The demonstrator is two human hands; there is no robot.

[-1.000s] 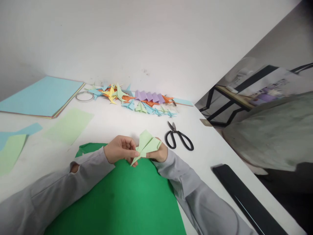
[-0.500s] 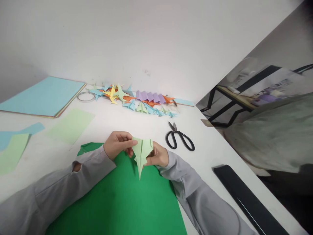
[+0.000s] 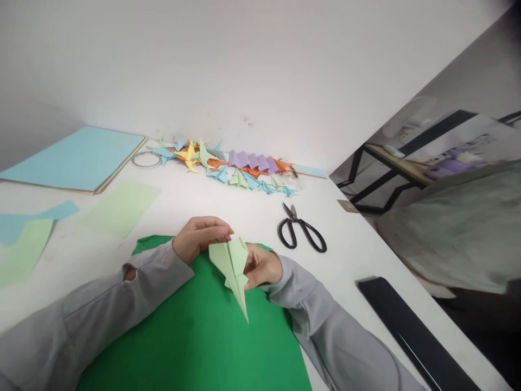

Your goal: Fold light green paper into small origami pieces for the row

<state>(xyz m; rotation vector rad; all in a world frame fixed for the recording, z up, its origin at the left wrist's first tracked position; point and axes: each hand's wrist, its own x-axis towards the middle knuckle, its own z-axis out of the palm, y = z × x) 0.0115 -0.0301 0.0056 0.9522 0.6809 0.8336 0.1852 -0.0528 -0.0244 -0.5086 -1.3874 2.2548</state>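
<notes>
Here, hands [image 3: 203, 237] [image 3: 264, 267] at folded paper [image 3: 230, 262], scissors [image 3: 301, 228] past green sheet's edge [image 3: 298, 353]

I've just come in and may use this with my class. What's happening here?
A person holds a folded light-green paper in the right hand, above a green sheet, its narrow tip towards them. The left hand is at its wide end; whether it grips is unclear. Scissors lie open to the right, and colourful folded pieces line the wall.
</notes>
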